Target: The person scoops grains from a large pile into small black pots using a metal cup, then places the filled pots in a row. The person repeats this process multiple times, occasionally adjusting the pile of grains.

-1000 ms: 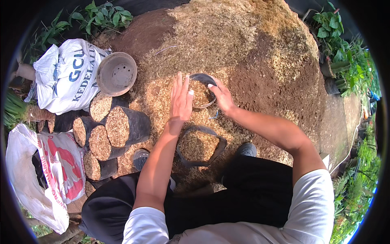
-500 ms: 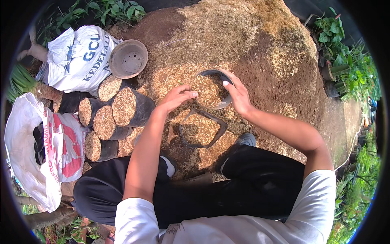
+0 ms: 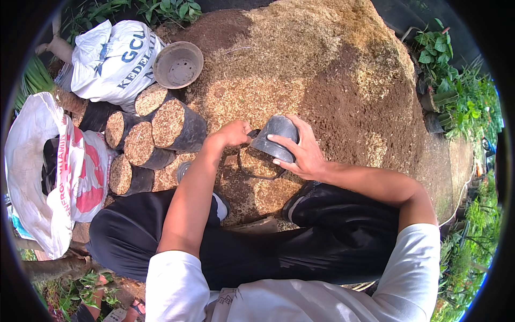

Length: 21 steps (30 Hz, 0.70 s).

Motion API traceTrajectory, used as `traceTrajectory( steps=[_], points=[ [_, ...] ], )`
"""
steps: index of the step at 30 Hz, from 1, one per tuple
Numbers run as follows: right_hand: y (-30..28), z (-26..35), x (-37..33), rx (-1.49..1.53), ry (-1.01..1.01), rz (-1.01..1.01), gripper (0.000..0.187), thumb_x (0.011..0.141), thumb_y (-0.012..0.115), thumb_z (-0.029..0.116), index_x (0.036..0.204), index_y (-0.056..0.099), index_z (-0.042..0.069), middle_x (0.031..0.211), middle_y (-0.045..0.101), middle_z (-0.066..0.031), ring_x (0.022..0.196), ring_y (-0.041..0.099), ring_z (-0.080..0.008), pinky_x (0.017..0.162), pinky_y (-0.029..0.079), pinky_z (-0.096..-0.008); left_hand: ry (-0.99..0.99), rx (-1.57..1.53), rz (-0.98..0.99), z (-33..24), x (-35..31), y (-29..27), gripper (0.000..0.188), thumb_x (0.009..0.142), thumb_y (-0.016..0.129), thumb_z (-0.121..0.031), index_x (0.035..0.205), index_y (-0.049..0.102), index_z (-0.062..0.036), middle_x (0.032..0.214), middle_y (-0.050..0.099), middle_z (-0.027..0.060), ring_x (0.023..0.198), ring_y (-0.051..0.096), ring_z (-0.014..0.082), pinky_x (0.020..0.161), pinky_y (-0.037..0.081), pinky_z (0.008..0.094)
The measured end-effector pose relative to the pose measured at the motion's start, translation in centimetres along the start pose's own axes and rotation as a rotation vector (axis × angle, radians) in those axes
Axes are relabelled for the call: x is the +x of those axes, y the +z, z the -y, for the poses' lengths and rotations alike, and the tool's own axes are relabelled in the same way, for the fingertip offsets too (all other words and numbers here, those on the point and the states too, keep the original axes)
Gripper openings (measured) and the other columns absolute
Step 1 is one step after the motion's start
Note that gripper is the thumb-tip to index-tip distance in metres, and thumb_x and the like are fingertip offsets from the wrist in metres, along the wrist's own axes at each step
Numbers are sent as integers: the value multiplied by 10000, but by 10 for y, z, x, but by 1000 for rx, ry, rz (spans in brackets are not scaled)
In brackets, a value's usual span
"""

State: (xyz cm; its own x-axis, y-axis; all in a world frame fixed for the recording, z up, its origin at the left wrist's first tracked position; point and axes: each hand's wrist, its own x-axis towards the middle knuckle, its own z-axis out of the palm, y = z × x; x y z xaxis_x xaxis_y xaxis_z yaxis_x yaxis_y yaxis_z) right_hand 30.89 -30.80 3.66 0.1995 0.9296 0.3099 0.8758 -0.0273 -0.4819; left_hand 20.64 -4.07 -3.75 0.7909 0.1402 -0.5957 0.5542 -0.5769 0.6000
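My right hand (image 3: 307, 153) is wrapped round a dark grey pot (image 3: 275, 135), tilted mouth-down towards the near left. The pot hangs over an open black planting bag (image 3: 262, 177), part of whose rim it hides. Wood shavings lie inside the bag. At the bag's far left edge my left hand (image 3: 235, 133) is closed, its fingers pinching the dark rim beside the pot's lip. What pours from the pot, if anything, is hidden.
Filled black bags (image 3: 189, 129) are stacked on the left, near a grey pot with holes (image 3: 178, 64). A white sack (image 3: 115, 64) and an open white-and-red sack (image 3: 32, 177) stand farther left. Ahead rises a heap of shavings and soil (image 3: 322, 59).
My right hand has brought the pot nearer from the heap, turning it from mouth-up to mouth-down above the bag. My left hand has closed at the bag's rim.
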Motion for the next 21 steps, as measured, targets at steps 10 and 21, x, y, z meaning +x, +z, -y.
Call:
traceTrajectory(
  steps=[10, 21],
  points=[
    [-2, 5, -2, -63, -168, 37, 767, 732, 928, 348, 1438, 629, 329, 1583, 361, -293, 1441, 395, -509, 1169, 349, -630, 38, -346, 16, 13, -9, -1, 147, 850, 808, -75, 890, 667, -73, 756, 690, 28, 611, 661, 130, 575, 496, 322],
    [-12, 8, 3, -93, -231, 3, 842, 650, 971, 371, 1426, 647, 322, 1571, 376, -314, 1428, 414, -519, 1155, 358, -649, -19, -502, 40, 11, -14, -7, 150, 857, 793, 10, 890, 649, -16, 734, 688, 65, 617, 658, 127, 524, 501, 299]
  ],
)
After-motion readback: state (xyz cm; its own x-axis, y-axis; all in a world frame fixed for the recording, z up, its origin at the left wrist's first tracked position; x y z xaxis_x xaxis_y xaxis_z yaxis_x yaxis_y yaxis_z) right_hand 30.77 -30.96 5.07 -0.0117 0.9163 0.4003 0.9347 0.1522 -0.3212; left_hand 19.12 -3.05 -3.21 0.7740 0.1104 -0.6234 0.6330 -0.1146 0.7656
